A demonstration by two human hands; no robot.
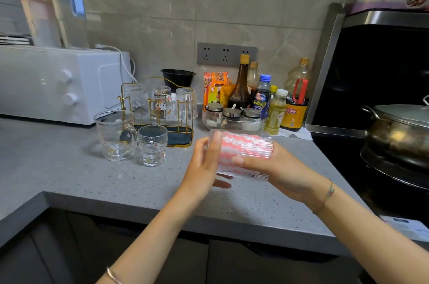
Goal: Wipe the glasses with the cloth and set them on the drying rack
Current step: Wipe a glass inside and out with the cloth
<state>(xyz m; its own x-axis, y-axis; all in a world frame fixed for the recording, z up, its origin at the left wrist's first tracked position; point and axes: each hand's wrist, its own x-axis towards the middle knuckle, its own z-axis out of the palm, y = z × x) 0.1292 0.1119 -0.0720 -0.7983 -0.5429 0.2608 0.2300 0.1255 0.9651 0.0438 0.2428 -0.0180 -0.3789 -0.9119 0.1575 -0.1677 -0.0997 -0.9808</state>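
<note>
Holding the ribbed glass (pixel 246 156) sideways above the desk (pixel 92 181), right of the drying rack (pixel 180 136), right hand (pixel 281 167) fingers (pixel 239 160) curled round it with the pink cloth (pixel 239 140) stuffed inside, left hand (pixel 203 163) fingers straight, pressed flat against its left end, two more glasses (pixel 152 144) upright just beside the rack.

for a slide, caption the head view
Right hand grips a ribbed glass with pink cloth inside, left hand against it; three glasses on the rack, two glasses beside it.

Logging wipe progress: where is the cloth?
Head view, centre: the cloth shows through the ribbed glass held between left hand and right hand, right of the drying rack.
</note>
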